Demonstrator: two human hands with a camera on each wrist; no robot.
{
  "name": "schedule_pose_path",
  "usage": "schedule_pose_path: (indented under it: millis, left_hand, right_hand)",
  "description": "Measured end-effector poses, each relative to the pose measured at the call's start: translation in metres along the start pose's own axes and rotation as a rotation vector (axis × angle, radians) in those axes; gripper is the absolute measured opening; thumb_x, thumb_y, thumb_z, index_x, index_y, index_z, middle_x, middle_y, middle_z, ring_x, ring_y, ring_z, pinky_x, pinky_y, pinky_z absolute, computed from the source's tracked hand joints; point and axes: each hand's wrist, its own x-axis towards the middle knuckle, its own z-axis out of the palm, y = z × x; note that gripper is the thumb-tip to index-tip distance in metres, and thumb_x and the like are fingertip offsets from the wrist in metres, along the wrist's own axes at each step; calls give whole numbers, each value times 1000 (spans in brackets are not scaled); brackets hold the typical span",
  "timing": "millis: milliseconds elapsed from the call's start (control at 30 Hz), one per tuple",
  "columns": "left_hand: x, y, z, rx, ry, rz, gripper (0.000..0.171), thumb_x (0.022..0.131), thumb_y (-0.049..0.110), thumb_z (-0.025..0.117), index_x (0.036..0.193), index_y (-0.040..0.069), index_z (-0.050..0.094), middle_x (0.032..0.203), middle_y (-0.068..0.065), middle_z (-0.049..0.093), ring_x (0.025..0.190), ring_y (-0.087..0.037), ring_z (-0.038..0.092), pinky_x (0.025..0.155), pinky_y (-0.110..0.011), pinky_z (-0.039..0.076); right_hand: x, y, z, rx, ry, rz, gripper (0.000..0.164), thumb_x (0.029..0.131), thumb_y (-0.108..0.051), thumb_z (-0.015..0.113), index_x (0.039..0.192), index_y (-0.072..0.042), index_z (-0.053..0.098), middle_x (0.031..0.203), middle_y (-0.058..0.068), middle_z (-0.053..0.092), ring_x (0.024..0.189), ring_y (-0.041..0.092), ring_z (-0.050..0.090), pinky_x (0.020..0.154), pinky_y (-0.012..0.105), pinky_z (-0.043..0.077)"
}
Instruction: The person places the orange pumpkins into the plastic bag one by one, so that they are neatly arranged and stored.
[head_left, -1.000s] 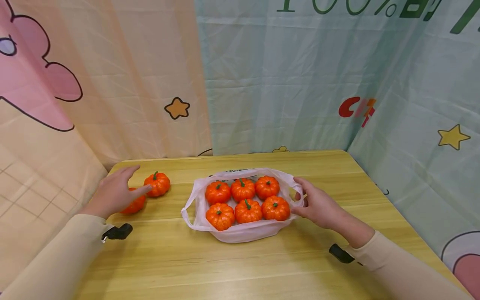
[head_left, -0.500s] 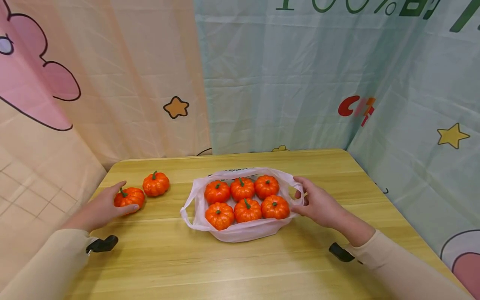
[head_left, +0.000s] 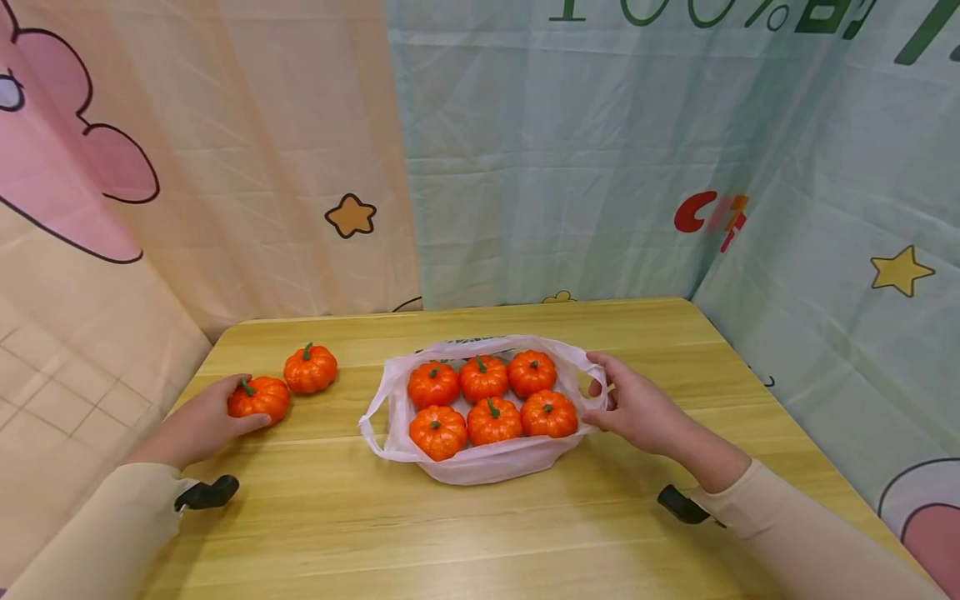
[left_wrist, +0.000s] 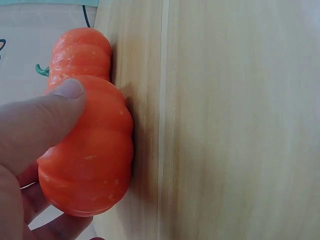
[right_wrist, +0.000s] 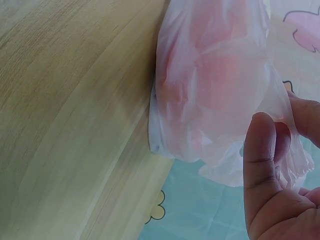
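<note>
At the left of the head view, my left hand (head_left: 201,423) grips a small orange pumpkin (head_left: 261,400) resting on the table. In the left wrist view the thumb lies across the pumpkin (left_wrist: 92,155) and the other fingers curl round its far side. Just behind it sits a second pumpkin (head_left: 311,369) with a green stem. A whitish plastic bag (head_left: 483,473) lies mid-table, mouth spread wide, with several pumpkins (head_left: 495,421) inside in two rows. My right hand (head_left: 647,410) holds the bag's right handle loop between thumb and fingers; the right wrist view shows the thin plastic (right_wrist: 220,90) there.
Everything stands on a light wooden table (head_left: 480,546). Printed cloth curtains (head_left: 525,208) close off its back and both sides. The bag's left handle loop (head_left: 372,429) lies loose toward the left hand. Black wrist mounts (head_left: 206,493) sit under both sleeves.
My left hand has moved down and left from above the pumpkins and taken hold of the nearer one. My right hand keeps its hold on the bag handle, nearly still.
</note>
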Motion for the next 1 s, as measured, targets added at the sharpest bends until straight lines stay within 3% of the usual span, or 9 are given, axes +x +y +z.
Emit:
schedule_pose_path:
  millis: [367,733,1000]
  left_hand:
    - [-2,-2,2,-10,2,-33,94,93,55,76,147,-14,41,139,-41,53,117,-54,57,100,-69,45]
    - [-1,-13,5,-121,-11,-53,90,95,55,74,149,-8,40,141,-35,53,121,-52,55,102,-68,43]
    - [-3,-11,5,-168,-10,-55,89,95,52,76,149,-9,40,142,-35,51,122,-52,53,103,-67,41]
  right_hand:
    - [-1,-2,1,23,-4,3,88,90,-6,82,159,5,29,107,12,57,71,16,53,63,23,54]
    - [-1,-3,1,17,-12,-2,87,91,-6,81,160,5,28,108,12,57,73,19,54,63,24,54]
    - [1,-2,2,10,-16,16,86,91,-6,81,159,4,29,107,12,56,73,20,54,63,24,54]
